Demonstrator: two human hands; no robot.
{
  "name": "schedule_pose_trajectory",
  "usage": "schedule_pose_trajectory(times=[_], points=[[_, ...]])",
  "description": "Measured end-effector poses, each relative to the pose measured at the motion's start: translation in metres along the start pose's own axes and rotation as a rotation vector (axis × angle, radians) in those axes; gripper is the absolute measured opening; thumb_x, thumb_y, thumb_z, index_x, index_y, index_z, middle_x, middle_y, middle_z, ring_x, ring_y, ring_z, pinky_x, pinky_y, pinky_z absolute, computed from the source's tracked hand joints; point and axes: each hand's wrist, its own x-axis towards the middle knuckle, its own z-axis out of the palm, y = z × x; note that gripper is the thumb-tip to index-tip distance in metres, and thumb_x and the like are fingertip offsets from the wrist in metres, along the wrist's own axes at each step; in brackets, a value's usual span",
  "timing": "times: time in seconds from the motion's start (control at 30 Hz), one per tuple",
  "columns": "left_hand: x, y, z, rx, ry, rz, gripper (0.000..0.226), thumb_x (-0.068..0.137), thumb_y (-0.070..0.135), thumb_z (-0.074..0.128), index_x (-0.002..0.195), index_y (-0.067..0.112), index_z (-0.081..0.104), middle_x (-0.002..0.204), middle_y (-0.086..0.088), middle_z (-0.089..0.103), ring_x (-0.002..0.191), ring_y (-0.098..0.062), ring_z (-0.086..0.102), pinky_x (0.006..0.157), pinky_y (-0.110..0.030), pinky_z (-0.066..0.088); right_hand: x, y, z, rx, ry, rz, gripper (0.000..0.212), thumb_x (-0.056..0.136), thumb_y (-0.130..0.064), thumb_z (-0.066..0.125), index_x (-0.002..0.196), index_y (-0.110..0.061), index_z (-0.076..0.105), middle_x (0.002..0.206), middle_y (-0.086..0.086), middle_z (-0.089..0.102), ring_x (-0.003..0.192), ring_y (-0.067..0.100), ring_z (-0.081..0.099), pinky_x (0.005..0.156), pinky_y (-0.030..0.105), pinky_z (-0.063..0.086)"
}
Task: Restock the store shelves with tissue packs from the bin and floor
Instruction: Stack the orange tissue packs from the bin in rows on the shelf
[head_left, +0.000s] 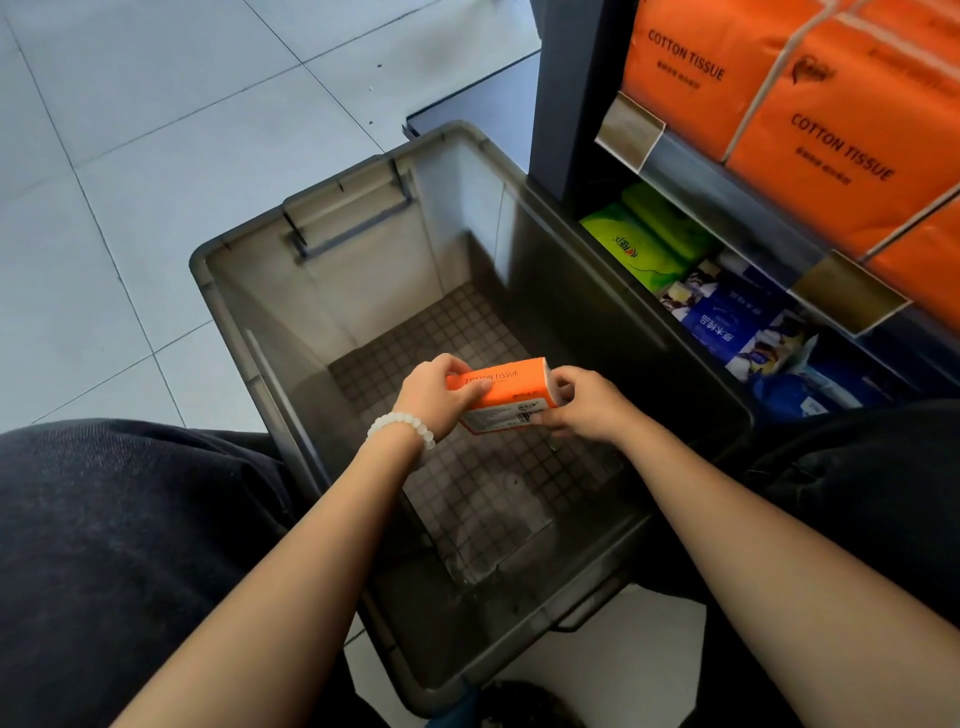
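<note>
Both hands — left hand (435, 395), right hand (584, 402) — are curled round an orange tissue pack (506, 397), held above the grey bin (249, 322).

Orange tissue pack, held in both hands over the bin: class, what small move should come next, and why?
Probably lift the orange tissue pack up and right toward the matching orange packs on the shelf. Left hand and right hand already hold its ends, and the bin shows nothing else inside.

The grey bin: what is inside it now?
Inside the grey bin, only its grid floor shows. The left hand and right hand hold one orange tissue pack above it; they hide part of the floor.
</note>
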Motion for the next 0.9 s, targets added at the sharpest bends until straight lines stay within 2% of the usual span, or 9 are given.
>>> schedule_pose_trajectory(times=[0.1,0.2,0.33,0.5,0.6,0.73,0.9], points=[[0.001,-0.002,-0.002,-0.01,0.048,0.018,0.033,0.086,0.035,0.064,0.113,0.016,0.056,0.12,-0.004,0.055,0.106,-0.015,0.048,0.085,-0.027,0.039,-0.001,-0.001,-0.002,0.166,-0.019,0.063,0.057,0.075,-0.002,0.074,0.127,-0.012,0.05,0.118,0.007,0.057,0.107,0.021,0.058,0.085,0.036,0.054],[-0.001,-0.006,-0.002,-0.057,0.056,-0.009,0.035,0.087,0.031,0.063,0.118,0.016,0.054,0.123,-0.004,0.053,0.106,-0.014,0.047,0.085,-0.025,0.037,-0.002,-0.003,-0.002,0.353,-0.047,0.111,0.06,0.078,0.008,0.066,0.132,-0.007,0.046,0.125,0.01,0.055,0.108,0.02,0.057,0.076,0.025,0.053],[-0.004,-0.006,-0.001,-0.137,0.053,-0.046,0.036,0.088,0.03,0.062,0.12,0.02,0.051,0.117,0.0,0.051,0.101,-0.013,0.048,0.078,-0.023,0.037,0.0,-0.004,0.001,0.46,-0.028,0.13,0.054,0.084,0.012,0.053,0.135,-0.003,0.044,0.13,0.017,0.053,0.117,0.028,0.054,0.074,0.023,0.05],[-0.006,-0.005,0.001,-0.174,0.036,-0.037,0.038,0.086,0.032,0.064,0.119,0.02,0.05,0.115,0.002,0.049,0.101,-0.014,0.048,0.078,-0.024,0.038,0.004,-0.003,0.002,0.498,0.017,0.132,0.049,0.087,0.006,0.052,0.134,-0.003,0.045,0.13,0.019,0.053,0.118,0.029,0.054,0.091,0.033,0.047],[-0.004,-0.005,0.004,-0.193,0.036,-0.063,0.036,0.087,0.039,0.062,0.115,0.02,0.05,0.113,0.0,0.051,0.099,-0.016,0.05,0.076,-0.026,0.039,0.003,-0.004,0.004,0.469,0.03,0.114,0.048,0.087,0.005,0.053,0.133,-0.004,0.046,0.129,0.015,0.053,0.118,0.027,0.053,0.087,0.029,0.047],[0.001,-0.009,0.009,-0.219,0.071,-0.144,0.032,0.086,0.053,0.056,0.097,0.023,0.05,0.109,-0.008,0.058,0.092,-0.023,0.058,0.067,-0.031,0.043,0.003,-0.004,0.005,0.429,0.033,0.082,0.047,0.086,0.004,0.055,0.131,-0.007,0.048,0.128,0.011,0.054,0.112,0.019,0.055,0.086,0.025,0.047],[0.002,-0.011,0.011,-0.246,0.069,-0.161,0.033,0.084,0.046,0.062,0.098,0.02,0.048,0.113,-0.01,0.054,0.098,-0.026,0.059,0.07,-0.03,0.045,0.002,-0.005,0.004,0.445,0.018,0.085,0.045,0.089,-0.009,0.06,0.132,-0.009,0.048,0.13,0.01,0.052,0.119,0.022,0.052,0.089,0.026,0.045]])
